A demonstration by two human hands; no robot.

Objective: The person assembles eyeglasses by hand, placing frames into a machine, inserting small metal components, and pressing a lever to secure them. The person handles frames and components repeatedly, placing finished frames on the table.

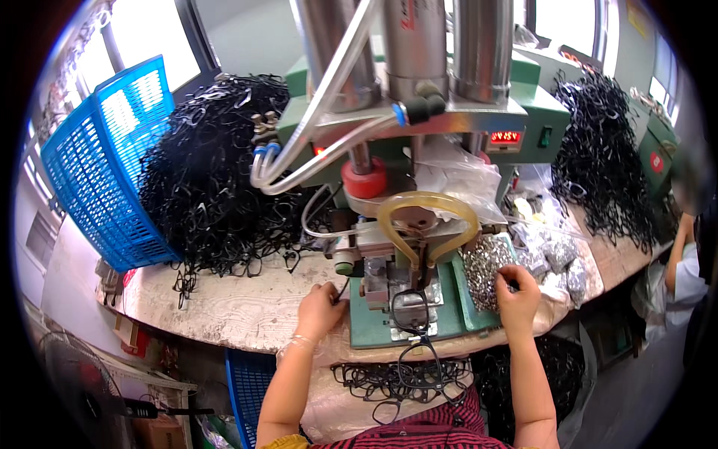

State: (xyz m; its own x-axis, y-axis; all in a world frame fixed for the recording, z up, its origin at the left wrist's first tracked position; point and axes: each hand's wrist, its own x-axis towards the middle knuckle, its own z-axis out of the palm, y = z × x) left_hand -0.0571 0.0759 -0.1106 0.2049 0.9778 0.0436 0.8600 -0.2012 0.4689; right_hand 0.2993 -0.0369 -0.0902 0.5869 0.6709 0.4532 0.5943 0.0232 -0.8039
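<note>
A black eyeglass frame sits at the front of the green press, under its head. My left hand is just left of the press base, fingers closed round a thin dark strip whose kind I cannot make out. Over the right edge of a tray heaped with small metal parts, my right hand is closed in a pinch. What lies between its fingertips is too small to name. Several more black frames lie in my lap, below the table edge.
A big heap of black frames fills the table's left, beside a tilted blue basket. Another heap stands at the right. Plastic bags of metal parts lie beyond the tray. A person's arm shows far right.
</note>
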